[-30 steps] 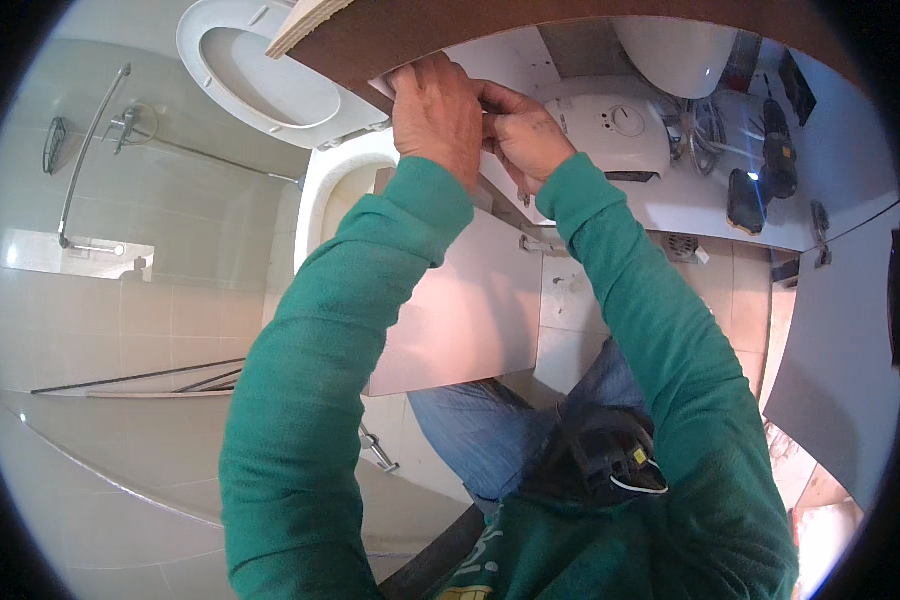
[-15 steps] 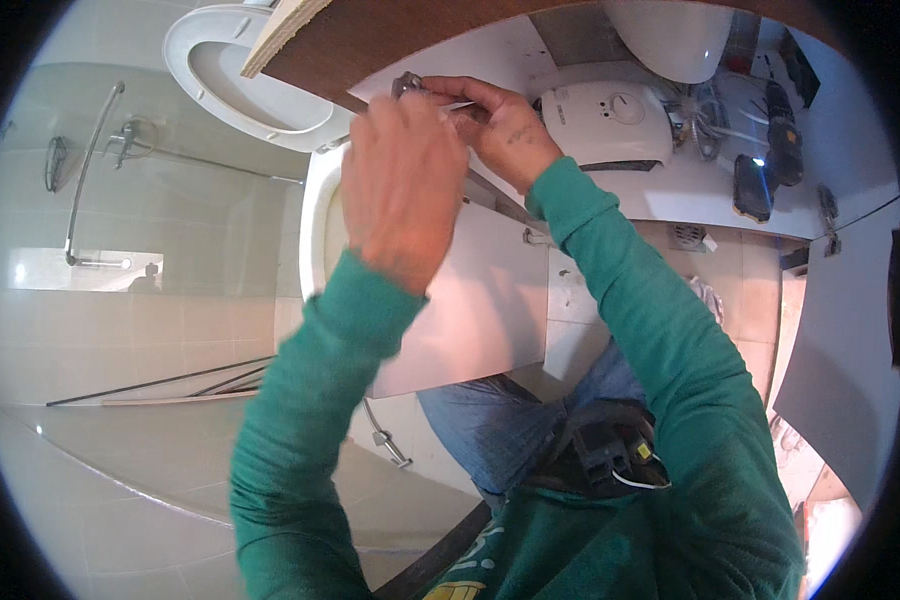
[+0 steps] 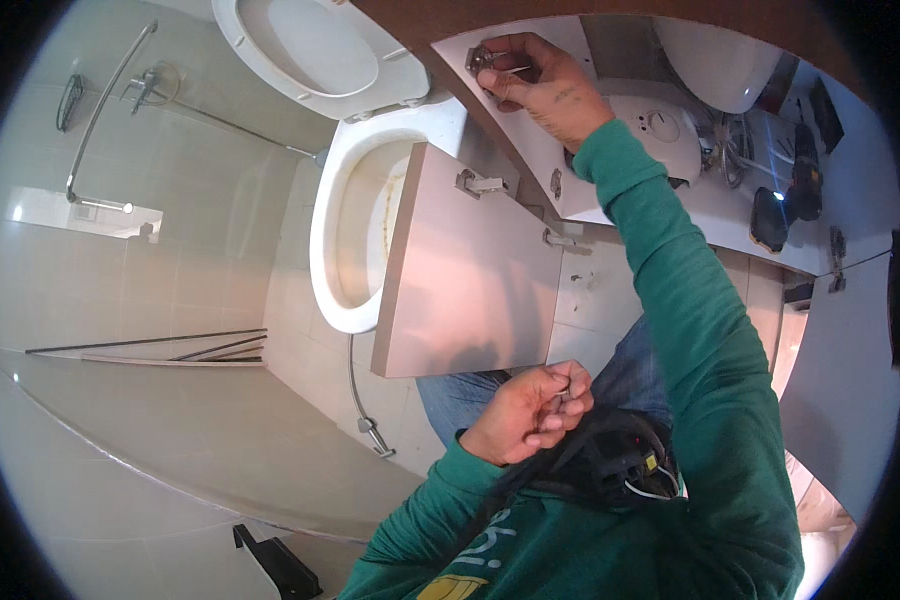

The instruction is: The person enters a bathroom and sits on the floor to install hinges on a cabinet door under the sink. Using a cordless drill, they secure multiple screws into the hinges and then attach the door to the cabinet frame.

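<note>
Two hands apart, right hand [image 3: 542, 85] on hinge [image 3: 482, 58], left hand [image 3: 526, 412] pinching screw [image 3: 564, 394]

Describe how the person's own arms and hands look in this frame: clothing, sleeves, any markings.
Both arms wear long green knit sleeves reaching to the wrists, part of a green top with pale lettering and a yellow patch on the chest. The left hand and the right hand are bare, with no gloves, rings or watch visible. A small dark mark shows on the back of the right hand; its form is too small to tell.
</note>
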`<state>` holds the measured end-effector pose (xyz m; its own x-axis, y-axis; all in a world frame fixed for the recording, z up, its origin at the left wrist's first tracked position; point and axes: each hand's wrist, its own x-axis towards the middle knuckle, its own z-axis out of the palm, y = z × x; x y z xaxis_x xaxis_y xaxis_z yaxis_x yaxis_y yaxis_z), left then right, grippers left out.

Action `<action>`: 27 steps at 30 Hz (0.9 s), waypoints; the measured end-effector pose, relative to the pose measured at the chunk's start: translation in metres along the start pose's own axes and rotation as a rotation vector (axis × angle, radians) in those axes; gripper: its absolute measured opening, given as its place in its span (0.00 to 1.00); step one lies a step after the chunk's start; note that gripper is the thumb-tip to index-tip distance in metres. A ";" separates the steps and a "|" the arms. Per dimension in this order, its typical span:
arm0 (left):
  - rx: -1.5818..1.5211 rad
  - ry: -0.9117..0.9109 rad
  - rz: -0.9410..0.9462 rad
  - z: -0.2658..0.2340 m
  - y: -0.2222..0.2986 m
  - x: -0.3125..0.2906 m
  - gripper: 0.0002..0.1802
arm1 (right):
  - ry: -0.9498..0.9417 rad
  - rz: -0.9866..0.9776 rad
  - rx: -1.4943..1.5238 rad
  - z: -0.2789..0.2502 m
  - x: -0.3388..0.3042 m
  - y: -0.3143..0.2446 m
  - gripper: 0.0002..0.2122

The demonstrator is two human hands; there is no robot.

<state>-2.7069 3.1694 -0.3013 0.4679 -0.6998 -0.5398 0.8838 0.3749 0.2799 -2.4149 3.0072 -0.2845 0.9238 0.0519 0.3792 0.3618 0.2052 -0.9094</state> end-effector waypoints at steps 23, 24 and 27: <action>0.261 0.300 0.022 0.001 -0.025 0.023 0.12 | -0.002 -0.344 -0.634 -0.008 0.003 -0.004 0.23; 0.286 0.300 0.033 0.002 -0.023 0.023 0.11 | 0.012 -0.329 -0.626 -0.007 0.003 -0.002 0.23; 0.365 0.365 0.096 0.012 -0.017 0.018 0.08 | 0.018 -0.296 -0.519 -0.009 0.002 0.003 0.24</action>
<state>-2.7134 3.1435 -0.3063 0.5717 -0.3913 -0.7212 0.8122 0.1451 0.5651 -2.4106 2.9995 -0.2877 0.7750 0.0475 0.6301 0.6134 -0.2961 -0.7322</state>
